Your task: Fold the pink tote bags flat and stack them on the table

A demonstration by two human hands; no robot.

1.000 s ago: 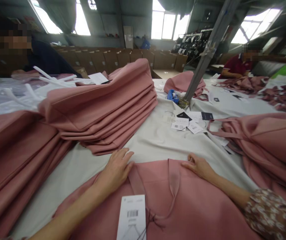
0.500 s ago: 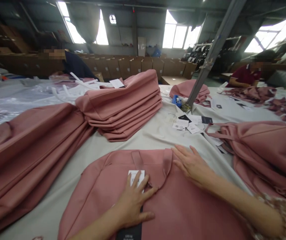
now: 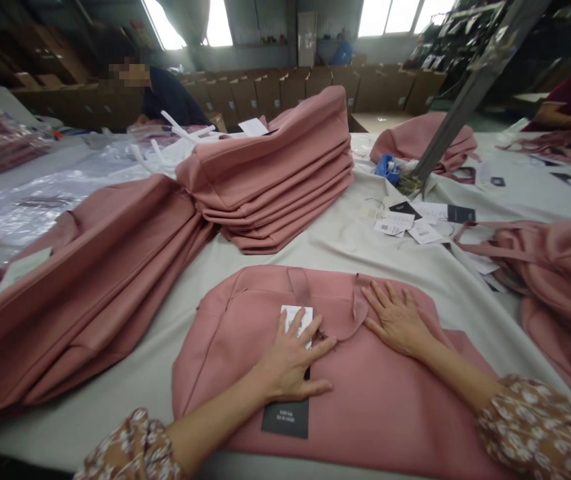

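- A pale cloth (image 3: 370, 250) is spread under the work, and a row of cardboard boxes (image 3: 292, 88) is seen well beyond it.
- One pink bag (image 3: 380, 407) is laid flat on the cloth, directly under both hands, with its long axis run from side to side and its handle (image 3: 360, 310) at the far edge.
- The bag's middle is covered by the left hand (image 3: 295, 360), fingers spread over a white tag (image 3: 290, 311) and a black tag (image 3: 285, 420).
- The bag's far edge is approached more closely by the right hand (image 3: 398, 320), laid flat just beside the handle, which is nearer to it than to the left.
- The hands are held apart; nothing is clamped by either.
- Beyond the bag, to its left, folded pink bags (image 3: 275, 173) are stacked; loose tags (image 3: 410, 217) are scattered beyond its right half.
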